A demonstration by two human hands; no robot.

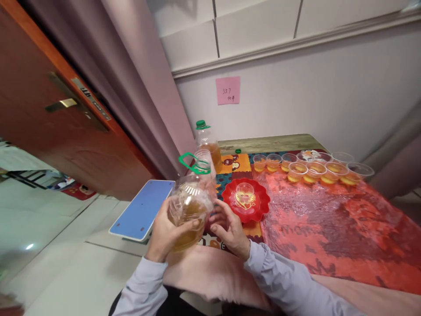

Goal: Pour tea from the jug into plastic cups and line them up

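Clear btl. point(194, 195), glare streaks on shoulder, amber liq. low inside, sits in L hand point(166, 232), wrapped round its L side; palm hides that wall. 2nd btl. point(215, 153) beyond grip, part. covered by 1st. R hand point(233, 232) just R of grip, fingers parted, half-curled; contact unclear. Green handle ring point(201, 168) above grip; mouth hard to make out.

I've room over the near red cloth point(305, 228) — plastic cups point(297, 173) bar its far side, scalloped plate point(229, 192) and green-handled jug point(192, 199) crowd the left.
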